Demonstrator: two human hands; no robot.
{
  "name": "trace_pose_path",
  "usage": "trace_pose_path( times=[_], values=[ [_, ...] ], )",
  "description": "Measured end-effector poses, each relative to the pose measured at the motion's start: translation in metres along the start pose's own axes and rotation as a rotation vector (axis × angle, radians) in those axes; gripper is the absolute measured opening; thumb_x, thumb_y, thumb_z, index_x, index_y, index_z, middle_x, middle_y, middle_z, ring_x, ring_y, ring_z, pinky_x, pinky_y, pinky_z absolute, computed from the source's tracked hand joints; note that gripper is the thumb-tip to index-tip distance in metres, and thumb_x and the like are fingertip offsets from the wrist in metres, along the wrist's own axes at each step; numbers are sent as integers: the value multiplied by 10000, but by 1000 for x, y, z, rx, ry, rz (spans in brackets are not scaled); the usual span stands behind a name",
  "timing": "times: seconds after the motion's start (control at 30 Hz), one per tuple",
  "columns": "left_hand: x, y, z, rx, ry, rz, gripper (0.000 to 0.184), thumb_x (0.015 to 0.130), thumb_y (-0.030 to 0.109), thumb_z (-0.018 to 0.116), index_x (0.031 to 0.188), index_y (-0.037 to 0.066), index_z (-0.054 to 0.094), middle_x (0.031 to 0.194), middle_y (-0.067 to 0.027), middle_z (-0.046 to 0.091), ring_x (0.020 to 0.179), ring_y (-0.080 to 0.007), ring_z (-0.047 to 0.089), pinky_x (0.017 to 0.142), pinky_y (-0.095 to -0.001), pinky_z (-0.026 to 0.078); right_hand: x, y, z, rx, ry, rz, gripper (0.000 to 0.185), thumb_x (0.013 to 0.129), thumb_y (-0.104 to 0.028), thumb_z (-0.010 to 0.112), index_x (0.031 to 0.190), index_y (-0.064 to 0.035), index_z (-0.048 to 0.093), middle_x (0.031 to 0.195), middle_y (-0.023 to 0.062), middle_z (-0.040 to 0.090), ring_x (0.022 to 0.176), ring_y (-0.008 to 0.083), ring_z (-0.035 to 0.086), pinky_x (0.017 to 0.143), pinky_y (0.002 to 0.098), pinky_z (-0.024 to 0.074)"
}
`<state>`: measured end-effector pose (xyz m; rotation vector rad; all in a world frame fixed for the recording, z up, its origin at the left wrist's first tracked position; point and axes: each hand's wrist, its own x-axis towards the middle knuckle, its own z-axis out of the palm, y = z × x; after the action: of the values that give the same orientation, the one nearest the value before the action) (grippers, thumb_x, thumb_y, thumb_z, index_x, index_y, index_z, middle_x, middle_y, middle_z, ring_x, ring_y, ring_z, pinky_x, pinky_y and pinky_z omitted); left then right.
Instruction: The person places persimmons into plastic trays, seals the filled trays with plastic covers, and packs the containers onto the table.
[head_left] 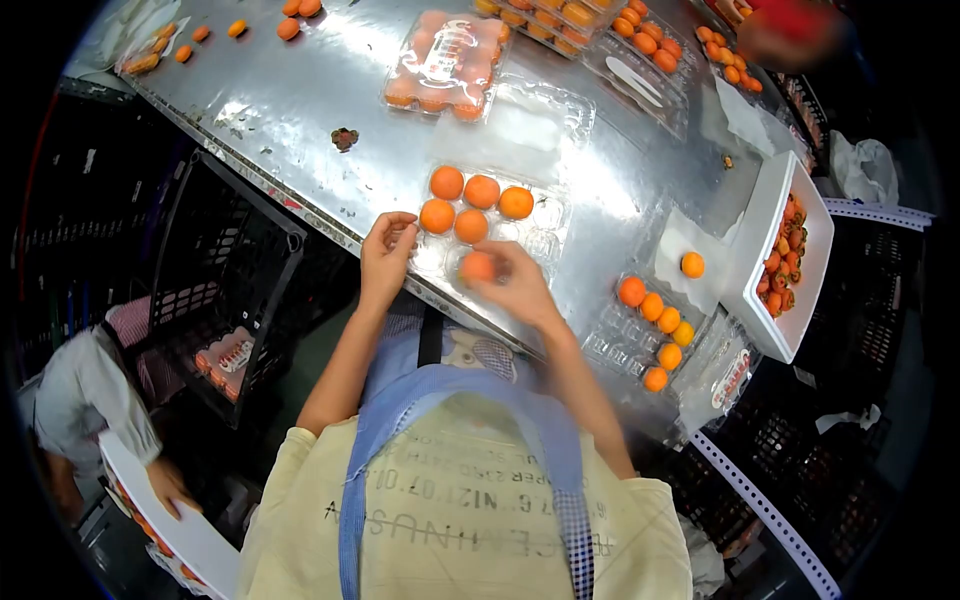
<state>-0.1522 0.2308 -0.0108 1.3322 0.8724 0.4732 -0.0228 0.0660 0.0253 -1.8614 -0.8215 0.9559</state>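
A clear plastic tray lies open at the metal table's front edge, its lid folded back behind it. Several orange fruits sit in its back and left compartments. My right hand is over the front of the tray, its fingers closed on an orange fruit; hand and fruit are slightly blurred. At the tray's left front corner is my left hand, fingers bent together near the rim. Whether it grips the rim is too small to tell.
A closed fruit pack lies behind. To the right are a partly filled tray and a white box of small fruits. Black crates stand at left, and a co-worker's hand rests on a white box below left.
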Motion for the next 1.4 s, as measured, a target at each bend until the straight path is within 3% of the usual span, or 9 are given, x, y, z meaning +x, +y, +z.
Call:
trace_pose_path(
  times=[0.13, 0.27, 0.37, 0.47, 0.67, 0.93, 1.07, 1.2, 1.4],
  values=[
    [32, 23, 8, 394, -114, 187, 301, 806, 120, 641, 1095, 67, 576, 925, -44, 583, 753, -135, 549, 657, -249, 468, 4, 11, -24, 1233, -9, 123, 401, 752, -182, 667, 1095, -9, 550, 1002, 64, 567, 898, 201, 575, 812, 384, 484],
    [63, 33, 22, 769, -226, 401, 377, 763, 155, 665, 1119, 73, 570, 1058, -122, 525, 812, -244, 574, 700, -339, 492, 41, 6, -35, 566, 249, 271, 301, 768, -194, 677, 1005, -30, 589, 961, 69, 573, 891, 211, 585, 772, 357, 491],
    [80, 34, 26, 1012, -296, 476, 405, 754, 178, 679, 1129, 83, 559, 1039, -116, 530, 837, -277, 579, 711, -365, 495, 68, 0, -33, -320, 301, -140, 329, 728, -208, 706, 1002, -50, 613, 961, 90, 583, 858, 232, 601, 704, 324, 504],
    [89, 46, 30, 1145, -385, 425, 407, 726, 185, 699, 1091, 82, 550, 1018, -105, 530, 870, -303, 577, 710, -379, 495, 85, -13, -18, -593, 279, -129, 302, 686, -187, 714, 950, -73, 622, 936, 95, 578, 839, 245, 604, 673, 313, 511],
    [93, 43, 32, 1182, -427, 470, 397, 643, 116, 718, 977, 51, 514, 941, -115, 546, 904, -293, 571, 705, -406, 483, 106, -10, -6, -912, 239, -165, 241, 634, -142, 702, 810, -44, 569, 838, 94, 548, 742, 243, 608, 568, 349, 518],
    [97, 38, 20, 752, -303, 498, 481, 642, 18, 717, 1085, 15, 529, 985, -115, 586, 890, -264, 589, 780, -339, 488, 108, -18, -11, -874, 213, -143, 282, 616, -116, 692, 855, -31, 568, 871, 106, 570, 713, 255, 618, 539, 338, 509],
    [93, 37, 13, 200, -291, 116, 461, 733, 56, 709, 1151, -17, 528, 1066, -100, 601, 969, -198, 598, 868, -302, 476, 97, -26, -31, -548, 129, 24, 349, 706, -151, 659, 1022, -50, 552, 947, 108, 613, 700, 230, 626, 533, 311, 499],
    [81, 65, 16, -424, -452, -424, 535, 774, 123, 692, 1228, -60, 475, 1127, -122, 579, 1034, -193, 570, 921, -321, 450, 86, -16, -36, 496, 74, 224, 459, 837, -227, 548, 1257, -89, 424, 975, 96, 609, 707, 183, 615, 523, 270, 499],
    [56, 65, 49, -185, -482, 44, 482, 702, 122, 750, 1133, 20, 561, 1050, -66, 578, 1057, -188, 515, 920, -320, 421, 64, -16, -30, 968, 24, 141, 545, 877, -286, 491, 1355, -121, 290, 1194, 129, 447, 848, 194, 589, 546, 283, 533]
  ],
)
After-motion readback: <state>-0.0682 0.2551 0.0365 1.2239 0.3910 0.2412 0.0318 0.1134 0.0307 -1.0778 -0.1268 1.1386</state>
